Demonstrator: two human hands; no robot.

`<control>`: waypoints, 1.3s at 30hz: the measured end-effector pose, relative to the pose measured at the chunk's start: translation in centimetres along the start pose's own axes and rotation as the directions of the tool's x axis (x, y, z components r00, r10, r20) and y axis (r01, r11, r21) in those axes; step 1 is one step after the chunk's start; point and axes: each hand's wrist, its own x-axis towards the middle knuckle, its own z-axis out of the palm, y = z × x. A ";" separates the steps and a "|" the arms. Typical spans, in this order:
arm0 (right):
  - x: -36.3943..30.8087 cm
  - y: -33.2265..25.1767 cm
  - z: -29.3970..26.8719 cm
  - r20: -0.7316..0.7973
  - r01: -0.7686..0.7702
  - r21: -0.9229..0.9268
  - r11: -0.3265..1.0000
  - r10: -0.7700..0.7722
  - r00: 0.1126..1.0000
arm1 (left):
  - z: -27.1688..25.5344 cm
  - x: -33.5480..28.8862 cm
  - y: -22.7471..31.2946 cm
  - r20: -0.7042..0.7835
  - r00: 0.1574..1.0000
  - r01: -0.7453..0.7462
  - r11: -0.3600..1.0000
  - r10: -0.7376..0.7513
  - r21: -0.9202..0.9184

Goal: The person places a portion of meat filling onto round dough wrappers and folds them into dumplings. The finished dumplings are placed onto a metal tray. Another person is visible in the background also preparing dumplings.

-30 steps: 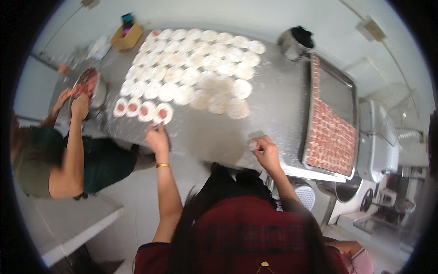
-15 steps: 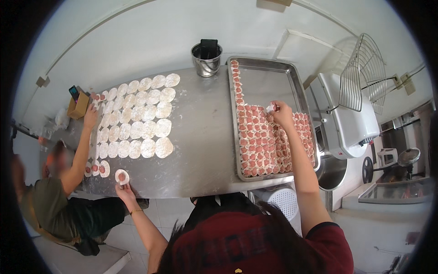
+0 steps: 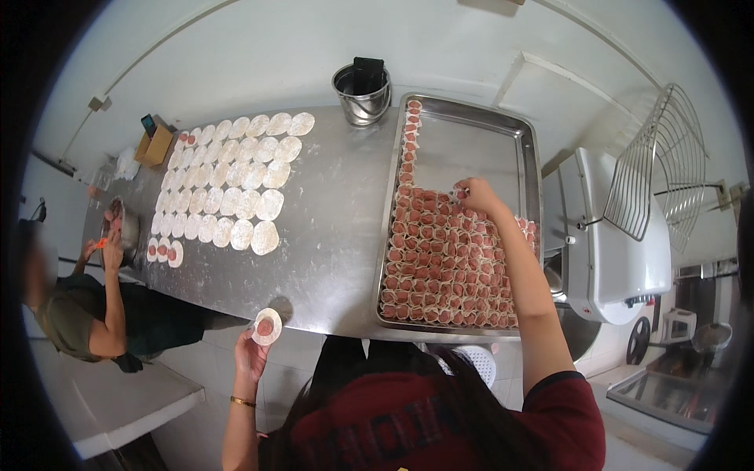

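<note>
My left hand holds up a round dough wrapper topped with pink meat filling, just off the table's near edge. Over the large metal tray on the right, the fingers of my right hand pinch a small filled dumpling. It hovers at the far end of tightly packed rows of open-topped dumplings. One single column of them runs up the tray's left side. On the left of the table lie rows of floured wrappers; a few at the left carry filling.
At the far left a co-worker's hand is at a metal bowl and holds something orange. A metal bucket with a black object stands against the wall. Right of the tray are a white machine and a wire guard.
My left hand has brought the filled wrapper rightward, away from the rows. My right hand stays over the tray with its dumpling. The co-worker's hand has left the wrappers for the bowl.
</note>
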 end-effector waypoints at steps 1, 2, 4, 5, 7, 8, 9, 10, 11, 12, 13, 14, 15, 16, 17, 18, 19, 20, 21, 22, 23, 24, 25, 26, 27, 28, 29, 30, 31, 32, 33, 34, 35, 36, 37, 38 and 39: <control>-0.2 -0.1 -0.2 0.000 0.015 0.033 0.999 -0.015 1.000 | 0.6 -0.8 -0.3 0.015 1.000 0.016 1.000 -0.016 0.021; -0.4 -0.2 -0.3 0.023 0.023 0.047 0.999 -0.024 0.999 | 1.2 -1.3 -0.6 -0.005 1.000 0.002 1.000 -0.002 0.026; -0.6 -0.4 -0.4 0.061 0.055 0.080 0.995 -0.060 0.996 | 2.5 -1.4 -1.2 0.028 0.999 -0.030 0.999 0.030 0.018; -0.6 -0.4 -0.4 0.063 0.074 0.077 0.994 -0.079 0.995 | 3.1 -1.3 -1.5 0.006 0.999 -0.038 0.999 0.038 0.021; -0.4 -0.4 -0.1 0.060 0.118 0.069 0.991 -0.122 0.991 | 4.7 -0.5 -2.3 0.015 0.998 -0.065 0.998 0.065 0.009; -0.4 -0.4 0.0 0.060 0.102 0.063 0.993 -0.106 0.993 | 5.5 -0.1 -2.8 0.062 0.994 -0.087 0.996 0.089 -0.023; -0.3 -0.3 0.2 0.060 0.088 0.056 0.995 -0.091 0.994 | 6.4 0.3 -3.4 0.075 0.992 -0.098 0.995 0.100 -0.029; -0.2 -0.3 0.3 0.062 0.055 0.039 0.998 -0.058 0.996 | 7.2 0.6 -4.1 0.084 0.990 -0.110 0.993 0.113 -0.038; -0.3 -0.3 0.3 0.051 0.035 0.070 0.997 -0.039 0.998 | 8.0 0.9 -4.8 0.105 0.985 -0.133 0.990 0.139 -0.054; -0.5 -0.3 0.4 0.050 -0.002 0.104 0.995 -0.003 0.999 | 8.9 1.2 -5.6 0.089 0.986 -0.133 0.989 0.139 -0.072; -0.5 -0.5 0.2 0.097 0.015 0.005 1.000 -0.015 0.995 | 9.5 1.3 -6.3 0.093 0.982 -0.158 0.982 0.167 -0.102; -0.4 -0.7 0.0 0.145 0.055 -0.084 0.995 -0.042 0.989 | 10.1 1.5 -6.9 0.068 0.987 -0.135 0.984 0.144 -0.119; -0.6 -0.9 -0.1 0.110 0.083 -0.091 0.992 -0.073 0.991 | 10.7 1.7 -7.5 0.052 0.990 -0.125 0.981 0.134 -0.147; -0.4 -1.0 -0.4 0.157 0.054 -0.082 0.995 -0.041 0.987 | 11.3 2.0 -7.9 0.055 0.991 -0.111 0.982 0.121 -0.150; -0.5 -1.2 -0.4 0.086 0.112 -0.036 0.993 -0.109 0.990 | 11.7 2.2 -8.2 0.059 0.992 -0.099 0.983 0.109 -0.156; -0.2 -1.1 -0.7 0.127 0.074 -0.117 0.990 -0.059 0.990 | 12.0 2.2 -8.5 0.049 0.993 -0.103 0.983 0.111 -0.149; -0.1 -1.0 -0.5 0.078 0.168 -0.139 0.976 -0.159 0.984 | 12.3 2.3 -8.6 0.063 0.990 -0.118 0.982 0.128 -0.149; 0.2 -0.8 -0.2 0.056 0.136 -0.149 0.979 -0.129 0.990 | 12.4 2.2 -8.6 0.036 0.994 -0.102 0.987 0.107 -0.125; 0.6 -0.4 -0.3 0.123 0.136 -0.098 0.986 -0.123 0.985 | 12.4 2.2 -8.6 0.052 0.993 -0.103 0.987 0.110 -0.120; 0.7 -0.1 0.2 0.046 0.180 -0.080 0.980 -0.177 0.983 | 12.3 2.2 -8.5 0.056 0.994 -0.088 0.989 0.095 -0.118; 0.6 0.4 0.6 -0.006 0.213 -0.051 0.976 -0.213 0.977 | 12.0 2.1 -8.4 0.076 0.993 -0.078 0.990 0.087 -0.117; 0.9 0.8 0.6 0.073 0.138 -0.088 0.987 -0.132 0.989 | 11.7 1.9 -8.3 0.064 0.995 -0.066 0.991 0.073 -0.114; 1.2 1.1 0.4 0.163 0.064 -0.125 0.990 -0.043 0.986 | 11.5 2.0 -8.3 0.057 0.997 -0.046 0.995 0.052 -0.093; 1.1 1.3 0.3 0.119 0.121 -0.115 0.986 -0.107 0.987 | 11.4 2.1 -8.3 0.070 0.996 -0.053 0.992 0.062 -0.114; 1.0 1.1 0.4 0.065 0.154 -0.098 0.983 -0.148 0.987 | 11.2 2.2 -8.2 0.083 0.994 -0.061 0.989 0.073 -0.138; 0.9 0.6 0.4 -0.071 0.225 -0.192 0.955 -0.242 0.968 | 11.1 2.3 -8.1 0.109 0.990 -0.072 0.989 0.086 -0.129; 0.7 -0.3 0.4 -0.202 0.241 -0.289 0.926 -0.305 0.931 | 11.0 2.5 -7.7 0.118 0.990 -0.065 0.992 0.077 -0.104; 0.7 -1.7 0.8 -0.284 0.196 -0.130 0.972 -0.226 0.932 | 10.9 2.7 -7.3 0.160 0.982 -0.085 0.990 0.103 -0.115; 0.5 -3.5 1.3 -0.347 0.152 0.048 0.987 -0.126 0.929 | 11.1 2.8 -7.1 0.176 0.979 -0.080 0.991 0.098 -0.108; 0.4 -6.0 2.7 -0.245 0.173 0.219 0.960 -0.118 0.962 | 11.3 3.0 -6.6 0.227 0.968 -0.085 0.992 0.103 -0.088; -0.1 -8.9 4.3 -0.146 0.178 0.398 0.900 -0.129 0.981 | 11.6 3.3 -6.2 0.285 0.953 -0.090 0.993 0.108 -0.076; -1.0 -11.6 5.4 -0.040 0.080 0.543 0.836 -0.069 0.997 | 11.9 3.6 -5.8 0.321 0.941 -0.079 0.991 0.110 -0.108; -2.4 -14.8 7.3 0.042 0.056 0.704 0.708 -0.121 0.992 | 12.2 3.9 -5.5 0.369 0.922 -0.071 0.986 0.122 -0.149; -4.2 -18.0 9.6 0.131 -0.014 0.842 0.540 -0.179 0.975 | 12.1 4.3 -5.1 0.431 0.890 -0.059 0.976 0.146 -0.207; -5.5 -21.3 11.5 0.226 -0.142 0.907 0.398 -0.173 0.959 | 11.7 4.8 -4.6 0.412 0.897 -0.099 0.981 0.160 -0.167; -6.8 -23.9 12.4 0.291 -0.180 0.922 0.343 -0.307 0.906 | 11.3 5.3 -4.4 0.414 0.892 -0.131 0.981 0.181 -0.145; -7.8 -26.5 14.1 0.307 -0.244 0.930 0.274 -0.217 0.927 | 10.8 5.8 -4.3 0.431 0.881 -0.151 0.979 0.196 -0.137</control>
